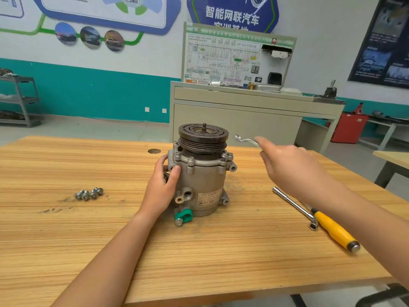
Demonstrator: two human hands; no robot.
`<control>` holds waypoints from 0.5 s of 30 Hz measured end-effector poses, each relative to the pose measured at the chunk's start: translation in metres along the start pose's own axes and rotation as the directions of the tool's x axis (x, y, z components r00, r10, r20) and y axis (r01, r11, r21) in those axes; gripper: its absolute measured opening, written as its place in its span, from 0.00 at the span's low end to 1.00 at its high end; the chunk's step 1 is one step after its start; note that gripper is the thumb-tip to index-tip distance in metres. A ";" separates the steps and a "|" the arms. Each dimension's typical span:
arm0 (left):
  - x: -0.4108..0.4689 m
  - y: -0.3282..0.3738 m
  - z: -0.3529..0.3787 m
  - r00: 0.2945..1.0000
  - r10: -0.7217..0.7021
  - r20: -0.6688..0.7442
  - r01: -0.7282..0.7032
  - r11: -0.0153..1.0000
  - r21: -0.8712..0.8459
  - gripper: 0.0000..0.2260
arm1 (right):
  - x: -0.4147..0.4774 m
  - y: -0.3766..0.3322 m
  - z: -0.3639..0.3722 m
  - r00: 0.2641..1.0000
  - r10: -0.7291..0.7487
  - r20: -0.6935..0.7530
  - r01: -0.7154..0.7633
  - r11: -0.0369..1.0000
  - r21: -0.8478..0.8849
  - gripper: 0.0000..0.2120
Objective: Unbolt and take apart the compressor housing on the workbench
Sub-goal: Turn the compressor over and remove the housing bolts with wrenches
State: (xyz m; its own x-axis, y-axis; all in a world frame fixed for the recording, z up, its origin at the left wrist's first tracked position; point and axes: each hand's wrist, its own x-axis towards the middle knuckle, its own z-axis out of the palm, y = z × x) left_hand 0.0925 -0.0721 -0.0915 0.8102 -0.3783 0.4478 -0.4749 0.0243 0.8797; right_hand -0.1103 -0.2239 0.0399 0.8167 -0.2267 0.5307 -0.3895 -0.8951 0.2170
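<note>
I log: compressor (199,173) upright mid-surface (66,240) | bolts (89,193) clustered well left | left grip (162,187) on its left flank | right grip (285,167) to its right, holding spanner (246,140) above surface | socket wrench (294,207) right, screwdriver (336,231) just beside | cabinet (221,120) behind.

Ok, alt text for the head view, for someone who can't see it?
A person's left hand grips a compressor standing upright on a wooden workbench, while the right hand holds a wrench beside it. Loose bolts lie left; a yellow-handled tool right.

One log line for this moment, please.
left hand grips compressor | right hand holds wrench aloft | loose bolts on bench
</note>
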 end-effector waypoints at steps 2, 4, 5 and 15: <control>0.000 0.001 0.000 1.000 0.002 0.004 -0.002 1.000 -0.007 0.23 | -0.002 -0.009 -0.005 0.996 -0.009 0.090 0.014 0.998 -0.055 0.19; 0.000 0.001 0.000 1.000 0.000 0.008 0.000 1.000 -0.005 0.23 | -0.001 -0.020 -0.006 0.989 -0.016 0.145 0.026 0.998 -0.063 0.20; -0.001 0.000 0.001 1.000 -0.003 0.009 0.003 1.000 -0.003 0.23 | 0.000 -0.025 -0.007 0.986 -0.020 0.163 0.032 0.997 -0.066 0.21; -0.004 0.005 0.000 1.000 -0.012 0.011 0.012 1.000 -0.006 0.24 | 0.011 -0.056 -0.022 0.943 -0.052 0.329 0.149 0.950 -0.276 0.20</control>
State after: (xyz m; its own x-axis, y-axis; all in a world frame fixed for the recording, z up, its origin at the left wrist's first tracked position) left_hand 0.0872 -0.0703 -0.0882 0.8118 -0.3887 0.4357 -0.4632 0.0258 0.8859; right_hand -0.0889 -0.1680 0.0513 0.9304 -0.2933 0.2198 -0.3659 -0.7779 0.5109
